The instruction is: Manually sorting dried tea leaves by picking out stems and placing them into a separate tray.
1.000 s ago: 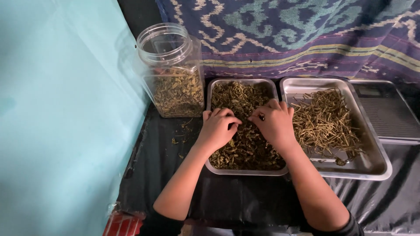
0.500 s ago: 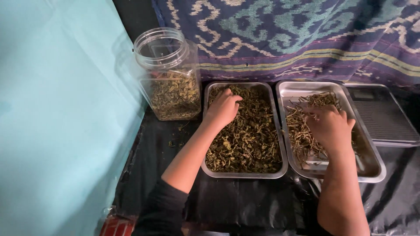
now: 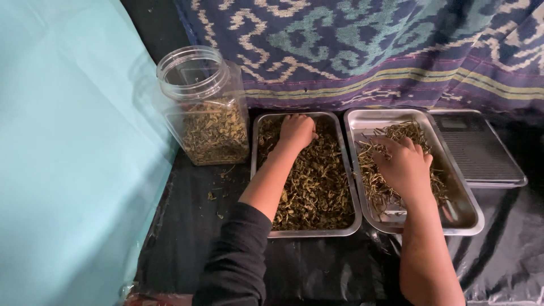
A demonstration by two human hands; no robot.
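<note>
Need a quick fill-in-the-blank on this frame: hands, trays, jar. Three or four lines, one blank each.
1. The left hand rests in the steel tray of dark dried ____.
2. The right hand lies on the pale stems in the ____ of the two steel trays.
3. The clear plastic jar, standing left of both trays, has no ____ on it.
4. The flat black scale sits to the ____ of the trays.

Missing words: leaves; right; lid; right

Left hand (image 3: 296,131) digs into the dried leaves (image 3: 311,181) in the left tray (image 3: 347,170); right hand (image 3: 403,165) presses the stems (image 3: 396,133) alongside.
</note>
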